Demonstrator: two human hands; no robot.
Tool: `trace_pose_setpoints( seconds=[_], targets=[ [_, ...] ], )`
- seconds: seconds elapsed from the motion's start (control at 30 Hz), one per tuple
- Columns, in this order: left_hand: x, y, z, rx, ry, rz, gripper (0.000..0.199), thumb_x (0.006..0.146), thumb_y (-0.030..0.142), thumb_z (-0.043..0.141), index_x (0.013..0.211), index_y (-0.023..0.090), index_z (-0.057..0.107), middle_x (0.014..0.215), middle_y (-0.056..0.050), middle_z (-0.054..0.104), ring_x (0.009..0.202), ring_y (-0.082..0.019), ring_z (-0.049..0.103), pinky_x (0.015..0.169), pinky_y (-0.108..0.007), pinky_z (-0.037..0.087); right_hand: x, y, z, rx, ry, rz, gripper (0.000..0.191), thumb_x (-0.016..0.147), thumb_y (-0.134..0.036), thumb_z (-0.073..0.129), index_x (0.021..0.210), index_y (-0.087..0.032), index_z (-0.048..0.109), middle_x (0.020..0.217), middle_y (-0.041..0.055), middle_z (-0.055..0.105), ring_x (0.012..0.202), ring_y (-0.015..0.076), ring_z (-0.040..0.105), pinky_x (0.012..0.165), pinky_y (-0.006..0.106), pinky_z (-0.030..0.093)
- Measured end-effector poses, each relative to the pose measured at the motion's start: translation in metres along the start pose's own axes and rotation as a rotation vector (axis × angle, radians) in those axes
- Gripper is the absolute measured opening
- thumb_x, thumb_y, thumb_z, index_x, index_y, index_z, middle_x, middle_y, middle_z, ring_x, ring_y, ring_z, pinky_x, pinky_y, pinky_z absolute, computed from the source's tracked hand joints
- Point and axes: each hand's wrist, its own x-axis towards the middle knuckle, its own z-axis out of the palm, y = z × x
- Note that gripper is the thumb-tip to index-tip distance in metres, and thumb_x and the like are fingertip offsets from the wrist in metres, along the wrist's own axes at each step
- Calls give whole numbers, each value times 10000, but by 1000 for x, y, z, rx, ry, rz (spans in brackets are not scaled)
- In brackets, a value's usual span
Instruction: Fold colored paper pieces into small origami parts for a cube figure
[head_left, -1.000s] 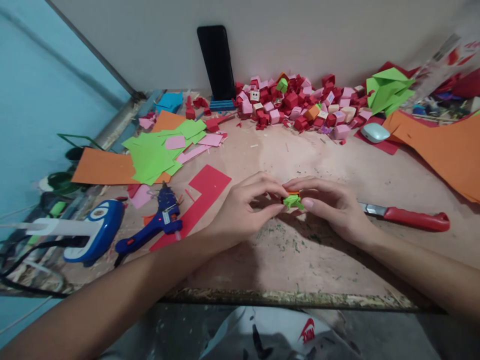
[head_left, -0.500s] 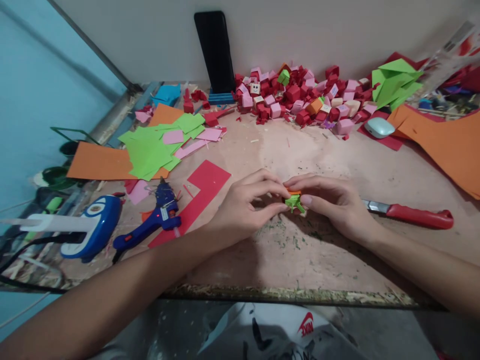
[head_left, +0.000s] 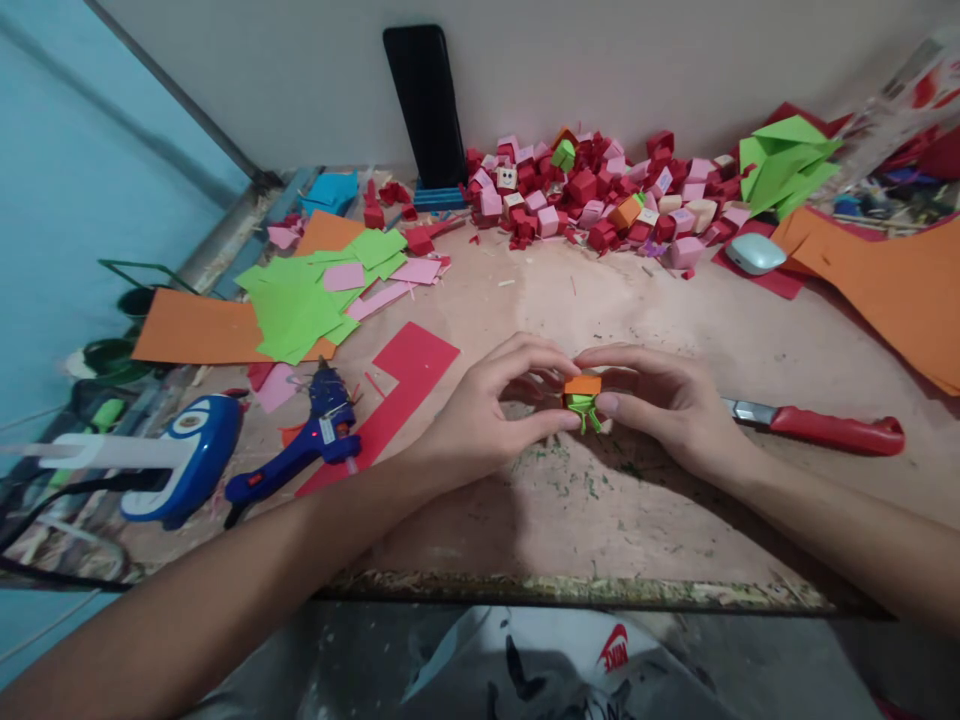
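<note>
A small orange and green foam piece (head_left: 582,397) sits between my two hands just above the worktable (head_left: 600,510). My left hand (head_left: 487,415) pinches it from the left with thumb and forefinger. My right hand (head_left: 664,405) pinches it from the right the same way. The orange part is on top and the green part hangs below it. A red-handled utility knife (head_left: 821,430) lies on the table just right of my right hand.
A blue glue gun (head_left: 300,455) and a red foam sheet (head_left: 390,395) lie to the left. Green, pink and orange sheets (head_left: 300,300) are farther left. A heap of small foam cubes (head_left: 592,200) and a black phone (head_left: 427,105) stand at the back wall. Orange sheets (head_left: 892,290) cover the right.
The foam piece has been turned between my fingers, so its orange top shows more. Both hands have stayed in place.
</note>
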Motion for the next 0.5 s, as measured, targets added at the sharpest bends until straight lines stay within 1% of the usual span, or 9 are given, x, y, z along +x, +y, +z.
trace_pose_setpoints(
  seconds=[0.1,0.2,0.3,0.37,0.43,0.5],
  targets=[
    [1,0,1,-17,1,-39,248,896,157,810,1127,221,748,1208,-53,700,1102,-166,706,945,-280,591,-1,3,0,17,9,-15,305,918,-265,854,1209,-340,805,1191,27,769,984,198,765,834,345,625],
    [0,2,3,-56,-1,-83,248,904,152,797,1140,209,746,1200,-50,730,1081,-159,721,948,-278,589,-1,5,0,26,4,3,323,927,-269,848,1236,-339,786,1181,29,782,1012,207,770,843,351,627],
    [-1,3,3,-54,33,-105,228,911,164,794,1131,198,750,1152,-44,742,1018,-146,729,918,-269,597,-1,5,0,26,-3,6,332,916,-270,859,1234,-331,781,1209,32,788,1073,222,773,916,381,632],
    [-1,3,3,-23,62,-95,217,908,179,804,1118,199,755,1128,-40,738,984,-142,725,891,-266,601,0,4,1,18,1,2,345,904,-267,871,1231,-326,778,1232,30,790,1104,225,772,955,389,628],
    [-1,3,3,-3,76,-80,212,906,192,810,1111,201,757,1127,-42,732,965,-143,722,868,-266,606,1,3,3,-1,12,12,339,903,-278,870,1227,-315,775,1192,31,808,1071,220,780,940,386,634],
    [-1,1,3,10,78,-74,209,907,194,808,1110,201,759,1129,-45,730,958,-145,720,853,-267,611,1,2,4,-34,34,27,311,902,-297,866,1201,-290,779,1117,36,829,1000,219,790,899,387,643]
  ],
)
